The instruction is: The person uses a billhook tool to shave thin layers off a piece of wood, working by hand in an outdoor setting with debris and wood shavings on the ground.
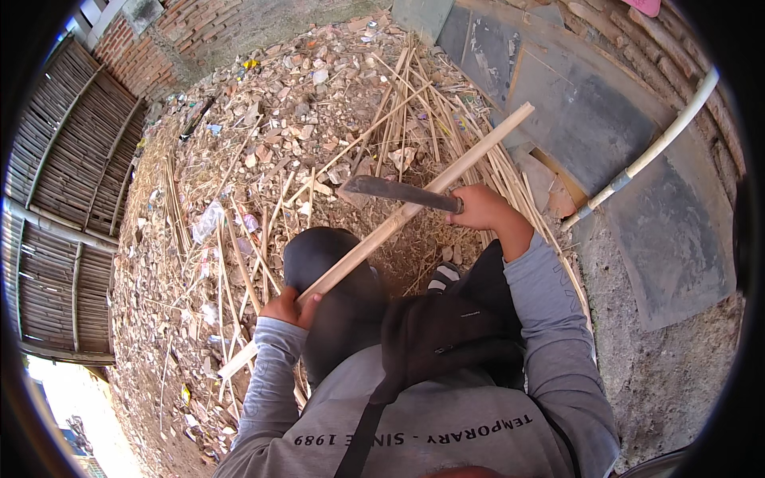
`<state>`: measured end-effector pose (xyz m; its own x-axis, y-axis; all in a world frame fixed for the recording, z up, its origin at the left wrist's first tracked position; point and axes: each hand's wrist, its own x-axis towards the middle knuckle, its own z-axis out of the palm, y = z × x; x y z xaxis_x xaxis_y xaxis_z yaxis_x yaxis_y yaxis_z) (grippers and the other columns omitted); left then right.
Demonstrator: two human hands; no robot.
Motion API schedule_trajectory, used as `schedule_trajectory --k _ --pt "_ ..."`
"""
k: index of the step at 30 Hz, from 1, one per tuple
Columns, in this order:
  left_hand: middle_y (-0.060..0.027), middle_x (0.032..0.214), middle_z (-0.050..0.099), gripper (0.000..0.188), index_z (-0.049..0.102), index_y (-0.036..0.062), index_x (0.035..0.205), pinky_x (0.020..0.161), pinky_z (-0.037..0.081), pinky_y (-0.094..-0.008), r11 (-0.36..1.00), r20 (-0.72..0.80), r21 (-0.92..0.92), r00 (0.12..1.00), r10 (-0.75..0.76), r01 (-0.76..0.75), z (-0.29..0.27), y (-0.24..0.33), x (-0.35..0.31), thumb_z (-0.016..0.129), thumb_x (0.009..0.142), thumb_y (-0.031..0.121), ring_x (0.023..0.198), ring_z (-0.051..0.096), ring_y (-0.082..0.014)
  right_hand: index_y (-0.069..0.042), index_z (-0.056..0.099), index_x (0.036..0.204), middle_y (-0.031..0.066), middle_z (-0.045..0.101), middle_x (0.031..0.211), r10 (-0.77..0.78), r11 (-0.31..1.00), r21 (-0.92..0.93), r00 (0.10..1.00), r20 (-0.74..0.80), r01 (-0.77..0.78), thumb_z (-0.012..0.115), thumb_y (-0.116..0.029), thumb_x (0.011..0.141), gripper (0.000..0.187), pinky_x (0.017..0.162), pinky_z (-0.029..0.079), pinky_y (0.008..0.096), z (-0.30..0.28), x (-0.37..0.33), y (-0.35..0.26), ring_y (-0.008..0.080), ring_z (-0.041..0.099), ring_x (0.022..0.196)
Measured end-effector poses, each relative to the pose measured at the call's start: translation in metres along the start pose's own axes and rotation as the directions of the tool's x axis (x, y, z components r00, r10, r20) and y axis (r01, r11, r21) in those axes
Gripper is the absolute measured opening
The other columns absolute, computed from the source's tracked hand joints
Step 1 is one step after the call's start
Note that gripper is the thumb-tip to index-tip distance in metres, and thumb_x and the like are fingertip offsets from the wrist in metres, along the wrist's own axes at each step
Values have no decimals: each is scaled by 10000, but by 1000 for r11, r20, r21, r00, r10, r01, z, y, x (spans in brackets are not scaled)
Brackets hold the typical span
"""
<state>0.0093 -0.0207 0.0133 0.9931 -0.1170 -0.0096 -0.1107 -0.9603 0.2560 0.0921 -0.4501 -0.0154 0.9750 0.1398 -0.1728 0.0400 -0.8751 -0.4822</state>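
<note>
A long split bamboo strip [362,248] runs slantwise across my lap, from beside my left forearm up to the far right. My left hand [291,307] is closed round its lower part, next to my left knee. In my right hand [481,209] is the handle of a machete [398,191], gripped in a fist. Its dark blade points left and crosses over the bamboo strip around the strip's middle. Whether the edge bites into the bamboo cannot be made out. The handle is mostly hidden by my fingers.
Thin bamboo sticks [410,103] lie piled ahead, and more are scattered at left on rubble-strewn ground [279,151]. Dark flat sheets [590,103] and a pale pole [637,163] lean at right. A bamboo-slat wall [64,151] stands left. A black bag [446,334] rests on my lap.
</note>
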Motion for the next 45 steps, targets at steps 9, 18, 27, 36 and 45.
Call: schedule_trajectory --k 9,18,27,36,45 --pt "-240 676 615 532 563 33 813 620 483 -513 999 40 26 999 -33 32 1 0 1 605 861 562 685 621 -455 -94 691 907 148 676 844 -14 1000 6 1000 21 14 760 -345 740 309 719 505 449 1 1 4 336 658 838" --pt "-217 643 606 546 541 35 790 576 483 -499 1000 -3 20 1000 15 -15 2 -1 1 624 849 571 636 620 -432 -96 695 927 152 679 858 13 1000 1 1000 26 -13 764 -346 733 324 724 505 451 0 0 1 339 659 842" --pt "-221 662 612 544 552 29 795 596 486 -502 1000 16 20 1000 -5 5 2 1 2 625 853 565 659 623 -435 -91 694 938 149 681 860 -8 1000 2 1000 22 8 765 -344 734 333 733 503 446 5 3 7 335 661 844" --pt "-233 679 623 531 567 27 809 613 496 -498 999 35 38 999 -13 11 -2 5 2 619 864 553 679 630 -444 -80 690 919 152 678 847 -18 999 44 1000 22 17 774 -342 735 331 726 498 438 3 1 5 335 659 833" --pt "-226 668 621 540 557 31 793 598 497 -500 1000 -3 27 1000 -7 7 2 4 3 623 858 563 665 631 -439 -73 691 909 160 680 841 -25 999 46 999 43 23 777 -342 735 332 731 499 432 3 2 8 342 659 827"
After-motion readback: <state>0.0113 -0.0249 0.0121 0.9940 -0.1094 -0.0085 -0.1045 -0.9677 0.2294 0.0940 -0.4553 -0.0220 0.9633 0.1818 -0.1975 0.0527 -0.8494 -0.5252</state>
